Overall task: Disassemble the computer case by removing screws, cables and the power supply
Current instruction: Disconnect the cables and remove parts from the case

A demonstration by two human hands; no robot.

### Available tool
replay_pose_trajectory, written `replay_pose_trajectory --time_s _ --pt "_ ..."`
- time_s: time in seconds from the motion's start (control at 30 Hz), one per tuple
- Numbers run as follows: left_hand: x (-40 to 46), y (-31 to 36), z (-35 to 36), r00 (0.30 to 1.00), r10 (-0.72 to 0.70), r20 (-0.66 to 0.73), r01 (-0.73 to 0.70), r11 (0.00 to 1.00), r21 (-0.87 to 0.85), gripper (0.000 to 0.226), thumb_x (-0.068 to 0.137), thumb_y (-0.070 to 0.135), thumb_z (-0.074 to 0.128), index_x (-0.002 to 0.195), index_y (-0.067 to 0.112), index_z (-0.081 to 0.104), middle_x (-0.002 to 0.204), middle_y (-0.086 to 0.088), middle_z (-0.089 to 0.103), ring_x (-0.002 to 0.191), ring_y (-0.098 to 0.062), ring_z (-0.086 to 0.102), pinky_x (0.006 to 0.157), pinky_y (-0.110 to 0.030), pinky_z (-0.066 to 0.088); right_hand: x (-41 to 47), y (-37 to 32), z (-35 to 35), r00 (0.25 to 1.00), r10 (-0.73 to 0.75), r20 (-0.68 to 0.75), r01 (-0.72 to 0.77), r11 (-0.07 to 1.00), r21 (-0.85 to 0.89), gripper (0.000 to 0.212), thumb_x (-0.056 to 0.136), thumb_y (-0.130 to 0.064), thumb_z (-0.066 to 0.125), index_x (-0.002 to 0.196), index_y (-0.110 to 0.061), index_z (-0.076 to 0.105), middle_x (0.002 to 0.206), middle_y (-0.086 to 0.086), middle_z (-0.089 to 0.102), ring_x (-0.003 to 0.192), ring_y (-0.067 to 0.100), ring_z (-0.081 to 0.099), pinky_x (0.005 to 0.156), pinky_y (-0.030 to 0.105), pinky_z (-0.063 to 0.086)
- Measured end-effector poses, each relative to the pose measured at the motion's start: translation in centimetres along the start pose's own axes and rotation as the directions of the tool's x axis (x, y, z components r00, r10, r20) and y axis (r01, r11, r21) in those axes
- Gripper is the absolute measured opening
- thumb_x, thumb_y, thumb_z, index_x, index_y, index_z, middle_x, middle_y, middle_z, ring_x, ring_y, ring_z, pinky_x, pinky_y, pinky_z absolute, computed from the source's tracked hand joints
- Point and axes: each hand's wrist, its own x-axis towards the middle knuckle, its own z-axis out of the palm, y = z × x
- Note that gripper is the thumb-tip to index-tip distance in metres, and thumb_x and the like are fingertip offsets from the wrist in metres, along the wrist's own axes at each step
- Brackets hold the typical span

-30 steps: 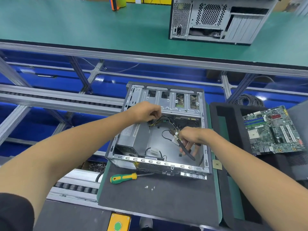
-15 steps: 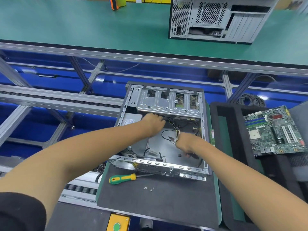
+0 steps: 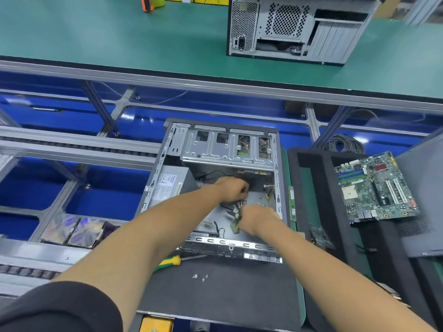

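Case [image 3: 223,149] open at frame centre on dark mat | power supply [image 3: 171,185] seated inside, left | left hand [image 3: 233,189] and right hand [image 3: 256,218] close together, both gripping cables [image 3: 236,212] | risk: yanking a still-latched connector could tear wires; loose screws [image 3: 200,277] may scatter

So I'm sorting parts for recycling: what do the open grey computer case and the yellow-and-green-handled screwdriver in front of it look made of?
The open grey computer case looks like bare stamped sheet steel: dull silver with punched slots and folded edges. The yellow-and-green-handled screwdriver seems to have a glossy moulded plastic or rubber grip; its thin shaft looks like grey metal, mostly hidden.
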Motion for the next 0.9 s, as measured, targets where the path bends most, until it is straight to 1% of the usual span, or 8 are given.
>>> replay_pose_trajectory --time_s 0.17,0.3,0.43,0.53,0.63,0.7,0.77,0.9 --pt "-0.8 -0.2 0.0 0.995 -0.093 -0.033 0.086 0.983 -0.162 0.022 0.090 0.042 0.060 0.078 0.024 0.058 0.075 0.011 0.059 0.083 -0.017 0.057 0.065 -0.028 0.034 -0.2 -0.4 -0.1 0.999 -0.011 0.035 0.010 1.000 0.019 0.022 0.088 -0.024 0.057 0.106 -0.013 0.063 0.102 0.009 0.064 0.097 0.035 0.061 0.087 0.042 0.050" --pt "-1.4 0.1 0.3 0.994 -0.101 -0.039 0.095 0.987 -0.130 0.022 0.096 0.038 0.053 0.083 0.020 0.051 0.086 -0.002 0.061 0.087 -0.026 0.055 0.069 -0.033 0.035 -0.3 -0.4 0.3 0.998 -0.041 0.047 0.042 0.999 -0.008 0.015 0.086 -0.019 0.049 0.096 -0.013 0.058 0.096 0.007 0.061 0.090 0.031 0.059 0.091 0.043 0.050" --pt "-2.7 0.0 -1.0 0.998 0.007 0.062 0.001 0.991 -0.132 0.016 0.104 0.029 0.050 0.106 0.014 0.053 0.108 -0.012 0.066 0.098 -0.029 0.057 0.078 -0.037 0.044 -0.3 -0.3 0.7 0.997 -0.058 0.051 0.061 0.997 -0.052 0.022 0.096 -0.028 0.042 0.104 -0.016 0.058 0.112 0.008 0.067 0.102 0.031 0.062 0.098 0.045 0.048" --pt "-5.8 -1.4 -4.0 0.989 0.126 0.071 -0.130 0.990 0.057 0.039 0.102 0.040 0.057 0.131 0.015 0.049 0.127 -0.007 0.056 0.117 -0.025 0.050 0.094 -0.043 0.047 -0.3 -0.2 0.7 0.997 -0.063 0.039 0.064 0.997 -0.033 0.024 0.094 -0.024 0.041 0.107 -0.015 0.059 0.113 0.008 0.068 0.101 0.031 0.062 0.095 0.043 0.049" --pt "-10.4 -4.7 -7.7 0.985 0.167 -0.038 -0.156 0.965 0.210 0.031 0.098 0.044 0.059 0.120 0.022 0.053 0.114 0.001 0.059 0.107 -0.021 0.056 0.083 -0.037 0.048 -0.3 -0.2 0.6 0.998 -0.064 0.011 0.064 0.998 0.016 0.022 0.090 -0.020 0.041 0.105 -0.015 0.057 0.106 0.009 0.065 0.093 0.031 0.060 0.088 0.041 0.049" --pt "-13.8 -7.1 -8.6 0.971 0.148 -0.189 -0.078 0.938 0.337 0.033 0.097 0.053 0.052 0.113 0.024 0.054 0.107 0.005 0.059 0.100 -0.019 0.056 0.084 -0.037 0.048 -0.3 -0.2 0.6 0.998 -0.069 0.003 0.069 0.997 0.031 0.017 0.091 -0.021 0.040 0.101 -0.015 0.053 0.100 0.007 0.062 0.090 0.030 0.058 0.085 0.040 0.049" --pt "-16.6 -9.0 -7.6 0.945 0.097 -0.313 0.054 0.896 0.442 0.054 0.096 0.062 0.040 0.128 0.020 0.053 0.118 0.001 0.055 0.109 -0.021 0.050 0.098 -0.038 0.043 -0.2 -0.2 0.7 0.997 -0.072 0.002 0.072 0.996 0.043 0.013 0.092 -0.021 0.041 0.098 -0.015 0.051 0.096 0.006 0.058 0.090 0.029 0.057 0.082 0.038 0.047" --pt "-18.5 -8.4 -3.3 0.922 -0.136 -0.362 0.268 0.899 0.346 0.098 0.089 0.069 0.021 0.159 0.000 0.022 0.140 -0.015 0.043 0.126 -0.032 0.042 0.112 -0.043 0.032 -0.3 -0.1 1.0 0.998 -0.062 -0.005 0.062 0.994 0.090 0.016 0.093 -0.021 0.041 0.103 -0.016 0.052 0.107 0.009 0.062 0.098 0.030 0.059 0.085 0.039 0.046"
